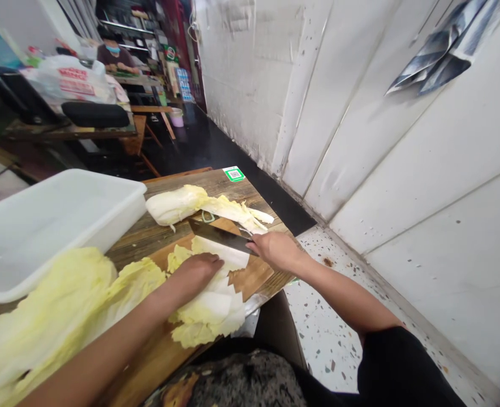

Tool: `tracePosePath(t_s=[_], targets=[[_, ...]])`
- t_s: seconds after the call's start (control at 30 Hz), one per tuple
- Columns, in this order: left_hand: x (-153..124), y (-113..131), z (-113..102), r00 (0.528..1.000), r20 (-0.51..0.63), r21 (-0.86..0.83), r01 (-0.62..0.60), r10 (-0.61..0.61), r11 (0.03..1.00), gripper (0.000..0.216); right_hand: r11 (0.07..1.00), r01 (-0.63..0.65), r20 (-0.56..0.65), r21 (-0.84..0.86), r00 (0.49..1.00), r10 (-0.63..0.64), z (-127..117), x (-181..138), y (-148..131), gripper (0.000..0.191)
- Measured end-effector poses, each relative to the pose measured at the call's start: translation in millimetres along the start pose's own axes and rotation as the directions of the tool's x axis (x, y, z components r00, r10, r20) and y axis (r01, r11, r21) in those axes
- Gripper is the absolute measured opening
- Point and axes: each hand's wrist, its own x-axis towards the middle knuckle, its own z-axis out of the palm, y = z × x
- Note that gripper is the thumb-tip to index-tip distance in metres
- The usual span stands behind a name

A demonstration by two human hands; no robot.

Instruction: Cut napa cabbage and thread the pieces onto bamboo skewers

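Note:
My right hand (pixel 276 250) is closed round the handle of a kitchen knife (pixel 222 234), its dark blade reaching leftward over the cutting board (pixel 254 276). Just in front of the blade, my left hand (pixel 197 273) presses with curled fingers on a napa cabbage leaf (pixel 228 257). Cut pieces of napa cabbage (pixel 210 311) lie on the board's near side, below that hand. Whole loose cabbage leaves (pixel 67 305) are heaped to the left, partly behind my left forearm. Beyond the knife rests a napa cabbage head (pixel 176 204) with trimmed leaf strips (pixel 235 212) beside it.
A white plastic tub (pixel 63 209) stands at the table's left. A QR code card (pixel 233 174) lies at the far corner of the wooden table (pixel 250 189). A white wall (pixel 339 113) runs along the right. Further back, a masked person (pixel 116 56) sits at another table.

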Motion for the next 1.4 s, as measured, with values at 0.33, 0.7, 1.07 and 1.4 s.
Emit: tracePosePath(t_s=[0.33,0.7,1.07,1.4], targets=[[3,-2,6,1.0,0.016,-0.008,0.002,-0.002,1.0,0.033,0.997,0.063,0.078,-0.039,0.995,-0.06,-1,11,-5,0.038],[2,-4,6,0.999,0.027,-0.056,0.021,-0.02,0.998,0.03,0.997,0.082,0.111,-0.015,0.991,-0.08,7,29,-12,0.036],[-3,-1,-3,1.0,0.021,-0.015,0.022,-0.021,1.0,0.032,0.998,0.058,0.082,-0.015,0.995,-0.057,12,31,-4,0.034],[-14,6,-27,0.998,-0.049,-0.008,0.041,-0.042,0.999,0.037,0.991,-0.115,-0.057,-0.062,0.992,0.111,3,56,3,0.046]])
